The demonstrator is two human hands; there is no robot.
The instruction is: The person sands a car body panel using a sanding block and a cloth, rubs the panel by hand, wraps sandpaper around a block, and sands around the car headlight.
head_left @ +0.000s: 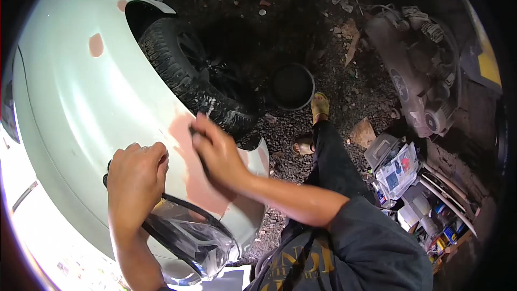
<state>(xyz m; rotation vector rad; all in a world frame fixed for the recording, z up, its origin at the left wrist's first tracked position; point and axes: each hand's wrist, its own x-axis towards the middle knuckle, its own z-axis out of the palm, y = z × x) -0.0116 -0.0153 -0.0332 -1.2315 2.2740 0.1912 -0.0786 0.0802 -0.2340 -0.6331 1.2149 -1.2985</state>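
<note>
My left hand is closed over the white car panel, left of the headlight. A bit of something black shows at its outer edge, mostly hidden by the hand. My right hand, slightly blurred, grips a dark flat object against the pinkish-brown patch on the fender. That patch runs from the wheel arch down to the headlight. Two smaller brown patches, one larger than the other, lie further up the panel.
The tyre sits turned in the wheel arch. A black bucket stands on gravel beside my feet in yellow sandals. Right of them are an engine part, a plastic case, pipes and assorted bottles and cans.
</note>
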